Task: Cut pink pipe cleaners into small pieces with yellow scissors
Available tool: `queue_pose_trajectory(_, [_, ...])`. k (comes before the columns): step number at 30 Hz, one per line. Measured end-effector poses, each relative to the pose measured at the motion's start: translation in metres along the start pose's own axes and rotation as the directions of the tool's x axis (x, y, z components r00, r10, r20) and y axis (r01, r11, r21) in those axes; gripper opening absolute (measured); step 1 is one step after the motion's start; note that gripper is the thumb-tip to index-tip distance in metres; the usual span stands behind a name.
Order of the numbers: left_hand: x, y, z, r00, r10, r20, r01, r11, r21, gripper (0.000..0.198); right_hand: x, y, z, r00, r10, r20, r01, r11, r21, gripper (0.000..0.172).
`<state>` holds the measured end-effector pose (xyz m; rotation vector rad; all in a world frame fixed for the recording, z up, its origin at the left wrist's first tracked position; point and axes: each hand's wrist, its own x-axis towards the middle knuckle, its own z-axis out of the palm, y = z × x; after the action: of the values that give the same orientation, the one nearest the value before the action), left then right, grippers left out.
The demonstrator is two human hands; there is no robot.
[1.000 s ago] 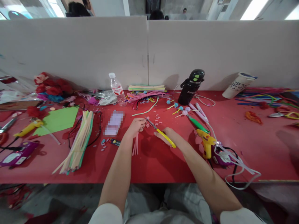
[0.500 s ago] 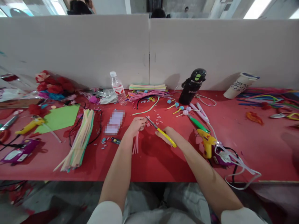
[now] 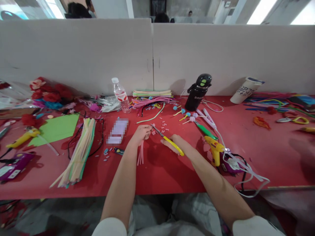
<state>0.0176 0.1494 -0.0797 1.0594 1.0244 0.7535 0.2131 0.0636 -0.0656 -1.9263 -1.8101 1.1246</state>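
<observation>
My left hand (image 3: 142, 133) is closed on a small bundle of pink pipe cleaners (image 3: 140, 155), whose loose ends hang below the fingers. In my right hand (image 3: 174, 142) is a pair of scissors (image 3: 172, 144) with yellow handles. Their blades point up and left, with the tips close to my left fingertips. Whether the blades touch the pink bundle is too small to tell. Just beyond the blades, short cut pink pieces (image 3: 163, 124) lie scattered on the red tabletop (image 3: 167, 177).
To the left lies a bundle of pale pipe cleaners (image 3: 77, 154). A yellow glue gun (image 3: 214, 149) with trailing cables stands to the right. Behind are a clear bottle (image 3: 120, 95), a black flask (image 3: 198, 93) and small pompom flowers (image 3: 183, 111), before a pale partition (image 3: 98, 52).
The camera view has shifted slightly, so the whole scene sits a little further left. Both hands keep nearly the same pose, with the scissors still at the left fingertips.
</observation>
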Motion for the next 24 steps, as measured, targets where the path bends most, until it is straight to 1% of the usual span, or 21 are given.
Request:
queue_pose_trajectory(3, [-0.001,0.002,0.0,1.0,0.004,-0.004,-0.004,1.0,0.017,0.024,-0.003,-0.004,0.0,0.999,-0.028,-0.034,0.028,1.0,-0.01,0.056])
queue_pose_trajectory(6, [-0.003,0.005,0.003,1.0,0.023,0.011,-0.023,0.999,0.035,0.025,-0.008,-0.002,0.001,0.997,-0.056,-0.06,0.055,0.998,-0.01,0.056])
queue_pose_trajectory(8, [-0.004,0.006,0.005,0.999,0.033,0.032,-0.035,0.998,0.061,0.026,-0.013,0.002,-0.002,0.998,-0.065,-0.01,0.065,0.998,-0.002,0.057])
queue_pose_trajectory(11, [-0.004,0.005,0.011,0.996,0.035,0.086,-0.043,0.994,0.098,0.028,-0.023,0.007,-0.012,0.991,-0.094,0.096,0.092,0.995,0.025,0.06])
queue_pose_trajectory(13, [-0.004,0.003,0.014,0.993,0.027,0.116,-0.04,0.993,0.111,0.028,-0.028,0.008,-0.02,0.988,-0.106,0.111,0.105,0.994,0.017,0.06])
queue_pose_trajectory(15, [-0.002,0.0,0.016,0.992,0.016,0.122,-0.031,0.992,0.122,0.028,-0.03,0.008,-0.024,0.988,-0.096,0.119,0.096,0.995,0.006,0.06])
queue_pose_trajectory(17, [0.0,-0.003,0.016,0.993,0.005,0.118,-0.02,0.992,0.128,0.026,-0.028,0.008,-0.022,0.989,-0.068,0.128,0.068,0.998,0.007,0.061])
queue_pose_trajectory(20, [0.002,-0.007,0.013,0.992,-0.007,0.124,-0.007,0.993,0.117,0.026,-0.021,0.012,-0.014,0.992,-0.015,0.125,0.014,1.0,0.012,0.062])
queue_pose_trajectory(24, [0.005,-0.009,0.01,0.991,-0.007,0.131,-0.005,0.996,0.09,0.026,-0.014,0.015,-0.008,0.991,-0.018,0.135,0.016,1.0,0.018,0.062])
